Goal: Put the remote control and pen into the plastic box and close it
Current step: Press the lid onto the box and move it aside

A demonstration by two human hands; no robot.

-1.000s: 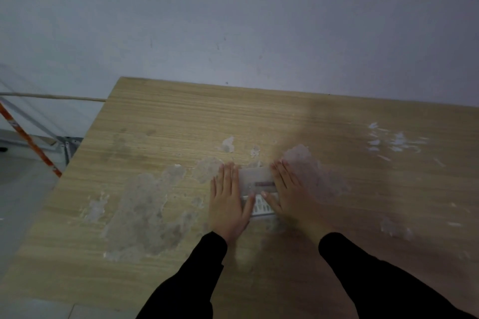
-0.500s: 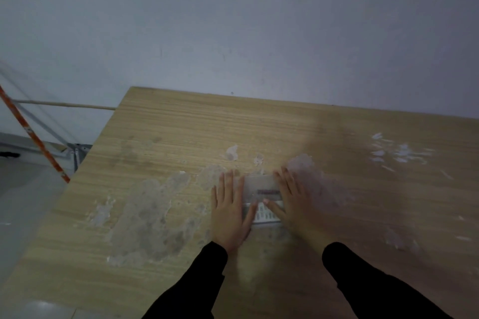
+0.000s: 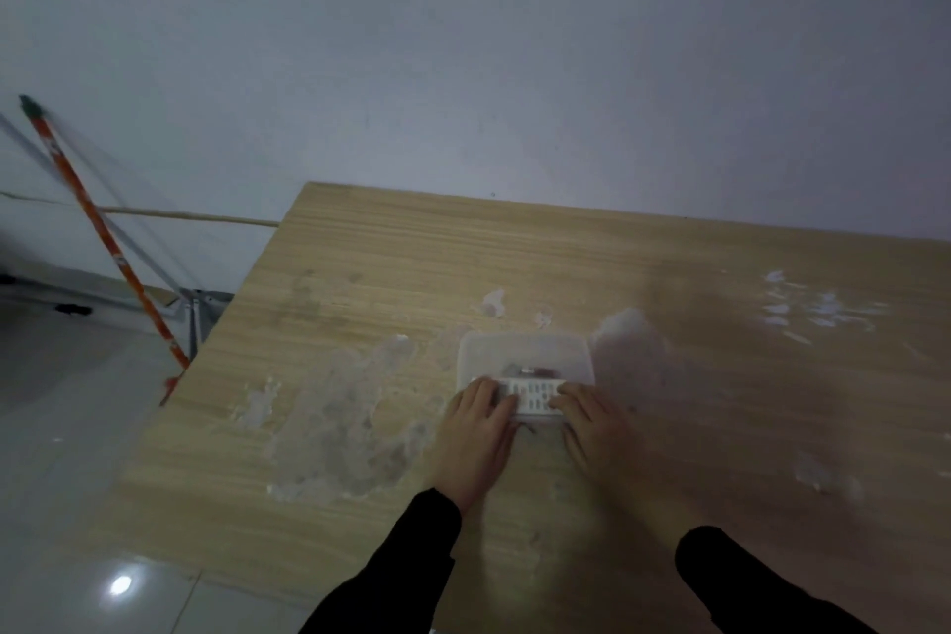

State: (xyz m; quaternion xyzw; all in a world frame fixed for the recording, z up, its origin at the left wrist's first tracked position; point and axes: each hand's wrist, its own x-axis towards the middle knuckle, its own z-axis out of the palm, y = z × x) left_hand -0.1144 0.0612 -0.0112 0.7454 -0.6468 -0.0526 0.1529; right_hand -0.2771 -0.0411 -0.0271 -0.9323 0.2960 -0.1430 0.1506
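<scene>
two hands [image 3: 535, 432] on one plastic box [image 3: 525, 355]

Both hands now sit nearer the person than before: the left hand [image 3: 476, 432] and right hand [image 3: 592, 427] have slid off the sides of the plastic box [image 3: 525, 358] to its near edge, fingers flat on the lid. More of the lid shows, with the remote control [image 3: 530, 394] seen through it.
</scene>
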